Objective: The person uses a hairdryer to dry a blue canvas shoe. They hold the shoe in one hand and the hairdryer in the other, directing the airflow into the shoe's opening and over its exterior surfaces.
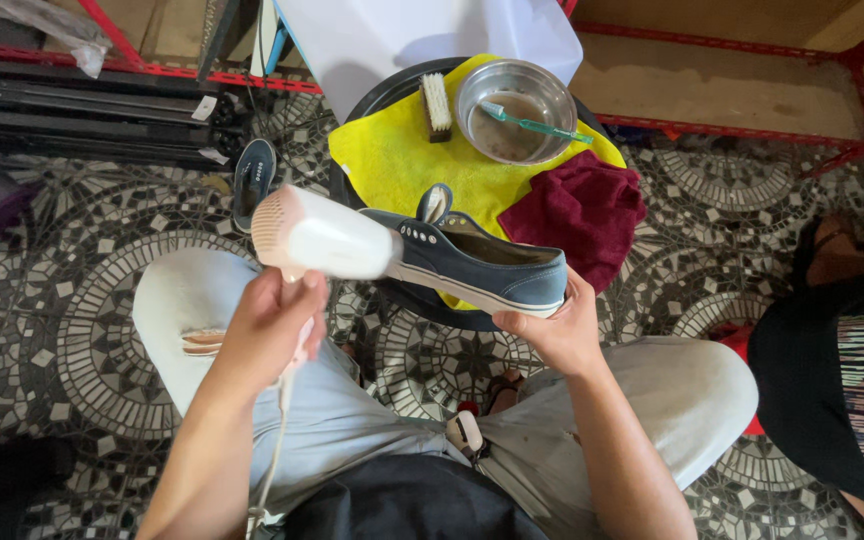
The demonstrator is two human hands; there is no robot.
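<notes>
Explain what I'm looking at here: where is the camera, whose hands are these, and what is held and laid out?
There is one picture, taken by a camera worn on a seated person's head, looking down past their knees. No machine is involved, only two bare hands. The left hand grips the handle of a white hair dryer, whose nozzle points at the toe of a navy canvas sneaker. The right hand holds that sneaker by its heel end. Beyond them stands a round black stool covered with a yellow cloth. On it lie a scrubbing brush, a metal bowl with a green toothbrush across it, and a dark red towel. A second shoe lies on the patterned tile floor. Another person sits at the right edge.
</notes>
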